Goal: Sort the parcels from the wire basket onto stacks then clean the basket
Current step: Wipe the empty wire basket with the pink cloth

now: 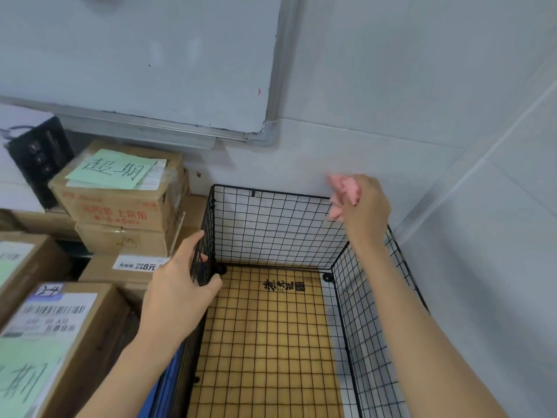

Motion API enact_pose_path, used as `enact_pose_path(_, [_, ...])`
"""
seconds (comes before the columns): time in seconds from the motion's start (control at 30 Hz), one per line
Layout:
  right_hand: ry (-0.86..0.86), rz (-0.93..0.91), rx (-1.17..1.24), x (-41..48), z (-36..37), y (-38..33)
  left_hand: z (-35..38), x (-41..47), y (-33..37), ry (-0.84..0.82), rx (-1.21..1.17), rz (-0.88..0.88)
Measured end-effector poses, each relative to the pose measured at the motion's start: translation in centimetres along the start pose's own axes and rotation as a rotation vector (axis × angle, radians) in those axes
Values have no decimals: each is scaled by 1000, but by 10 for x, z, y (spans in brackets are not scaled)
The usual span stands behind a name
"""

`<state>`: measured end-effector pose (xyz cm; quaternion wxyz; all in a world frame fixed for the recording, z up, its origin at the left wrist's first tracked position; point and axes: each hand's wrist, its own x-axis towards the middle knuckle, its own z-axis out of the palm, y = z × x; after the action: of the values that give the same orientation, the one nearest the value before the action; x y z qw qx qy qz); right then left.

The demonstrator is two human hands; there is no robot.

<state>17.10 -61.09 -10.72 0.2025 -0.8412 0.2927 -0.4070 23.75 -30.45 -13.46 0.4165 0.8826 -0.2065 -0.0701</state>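
The black wire basket (271, 224) stands in the corner with no parcels inside; its floor is a yellow-brown board (265, 333) with black characters. My left hand (180, 285) grips the top of the basket's left wall, fingers curled over the wire. My right hand (364, 206) is raised above the basket's back right corner and holds a crumpled pink cloth (345, 191). Stacked cardboard parcels (120, 200) sit left of the basket, the top one bearing a green handwritten sheet. A nearer parcel (60, 342) with a white label stands at the lower left.
A whiteboard (135, 55) hangs on the wall above the stacks. A black device (39, 158) sits behind the parcels at the left. Grey walls (452, 146) close in the basket at the back and right. Something blue (168, 381) shows beside the basket's left wall.
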Motion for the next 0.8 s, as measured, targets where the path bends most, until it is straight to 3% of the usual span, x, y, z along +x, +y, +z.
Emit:
enact_pose_path(0.07, [111, 88, 50, 0, 8, -4, 0, 0, 0, -2, 2, -2])
enact_pose_path(0.17, [1, 117, 16, -24, 45, -13, 0, -1, 0, -6, -5, -7])
enact_pose_path(0.3, [-391, -257, 14, -80, 99, -41, -1, -1, 1, -7, -42, 11])
enact_pose_path(0.33, [-420, -345, -5, -94, 112, -47, -2, -2, 1, -8, -47, 16])
enact_pose_path(0.63, [-146, -376, 127, -82, 172, -80, 0, -2, 0, -7, -57, 9])
enact_pose_path(0.7, [-75, -333, 120, -82, 182, -81, 1, -2, 0, -8, -61, 2])
enact_pose_path(0.8, [-57, -437, -16, -88, 197, -74, 1, -1, -2, 0, -52, -6])
